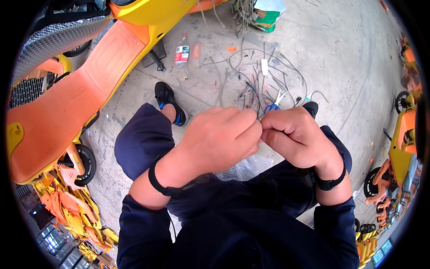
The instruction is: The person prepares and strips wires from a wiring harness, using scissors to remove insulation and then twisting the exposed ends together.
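Note:
My left hand (219,141) and my right hand (298,139) meet fingertip to fingertip above my knees, both pinched together around something small that the fingers hide. Each wrist wears a black band. Beyond the hands, on the concrete floor, lies a tangle of thin grey wires (255,85) with blue-handled scissors (274,104) at its near edge. A crumpled clear plastic sheet (244,168) rests on my lap under the hands.
An orange and yellow scooter body (80,85) fills the left side. A plastic bottle (182,50) stands on the floor beside it. More orange and yellow scooter parts (401,148) line the right edge and lower left. A green and white bag (266,15) lies at the top.

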Demonstrator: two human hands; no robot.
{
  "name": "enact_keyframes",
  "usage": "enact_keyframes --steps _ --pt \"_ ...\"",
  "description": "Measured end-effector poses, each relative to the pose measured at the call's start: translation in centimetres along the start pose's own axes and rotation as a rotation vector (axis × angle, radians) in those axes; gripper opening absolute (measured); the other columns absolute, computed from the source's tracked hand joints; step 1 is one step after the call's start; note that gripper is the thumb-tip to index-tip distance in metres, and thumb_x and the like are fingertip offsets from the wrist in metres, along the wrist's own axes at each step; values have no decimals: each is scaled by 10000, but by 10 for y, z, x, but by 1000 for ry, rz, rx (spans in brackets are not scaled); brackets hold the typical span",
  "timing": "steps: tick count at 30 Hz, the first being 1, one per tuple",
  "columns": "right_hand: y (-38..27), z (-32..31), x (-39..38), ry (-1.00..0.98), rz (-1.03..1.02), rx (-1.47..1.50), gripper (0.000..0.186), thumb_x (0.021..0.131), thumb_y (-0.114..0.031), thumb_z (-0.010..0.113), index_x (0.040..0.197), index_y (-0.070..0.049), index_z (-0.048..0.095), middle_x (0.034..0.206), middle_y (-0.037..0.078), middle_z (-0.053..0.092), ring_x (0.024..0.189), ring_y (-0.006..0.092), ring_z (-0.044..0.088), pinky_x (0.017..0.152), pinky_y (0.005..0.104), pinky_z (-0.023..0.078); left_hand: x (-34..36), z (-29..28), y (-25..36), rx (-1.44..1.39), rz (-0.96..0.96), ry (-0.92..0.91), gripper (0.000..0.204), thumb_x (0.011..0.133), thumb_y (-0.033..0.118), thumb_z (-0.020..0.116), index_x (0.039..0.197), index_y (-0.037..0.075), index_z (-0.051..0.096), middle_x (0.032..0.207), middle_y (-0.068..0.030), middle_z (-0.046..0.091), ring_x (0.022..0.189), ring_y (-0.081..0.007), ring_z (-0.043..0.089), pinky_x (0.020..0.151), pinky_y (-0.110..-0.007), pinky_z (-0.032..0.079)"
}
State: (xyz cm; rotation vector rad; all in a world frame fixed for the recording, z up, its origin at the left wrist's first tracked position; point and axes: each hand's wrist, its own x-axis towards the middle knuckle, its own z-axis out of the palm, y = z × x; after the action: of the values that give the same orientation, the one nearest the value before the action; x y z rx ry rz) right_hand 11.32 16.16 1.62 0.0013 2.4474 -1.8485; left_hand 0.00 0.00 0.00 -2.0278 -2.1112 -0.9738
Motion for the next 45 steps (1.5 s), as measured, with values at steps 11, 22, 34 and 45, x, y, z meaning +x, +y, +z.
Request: enact_keyframes --steps 11,22,34,45 --pt "-6 0 1 -13 54 134 77 828 2 517 775 0 573 630 59 560 558 131 526 535 267 416 2 1 -5 -84 -7 158 192 577 84 671 662 83 499 669 -21 472 521 -183 509 439 -293 406" --pt "-13 -7 -2 -68 102 288 100 848 11 497 807 16 588 716 50 609 672 100 570 607 235 443 2 -6 -12 -240 -126 179 95 677 69 633 761 56 591 729 -71 564 558 -226 556 472 -294 438" --pt "-8 -3 -2 11 62 168 96 846 11 496 803 -1 581 690 43 579 615 90 527 564 233 421 1 -4 -6 -206 -75 76 150 732 123 640 862 66 589 839 -69 575 627 -236 580 523 -309 470" --pt "-6 -4 -6 88 45 299 93 867 3 511 852 -7 602 743 28 593 656 76 525 591 221 418 2 -15 -4 -804 -419 31 133 838 47 618 963 4 602 902 -69 605 716 -101 576 649 -228 463"
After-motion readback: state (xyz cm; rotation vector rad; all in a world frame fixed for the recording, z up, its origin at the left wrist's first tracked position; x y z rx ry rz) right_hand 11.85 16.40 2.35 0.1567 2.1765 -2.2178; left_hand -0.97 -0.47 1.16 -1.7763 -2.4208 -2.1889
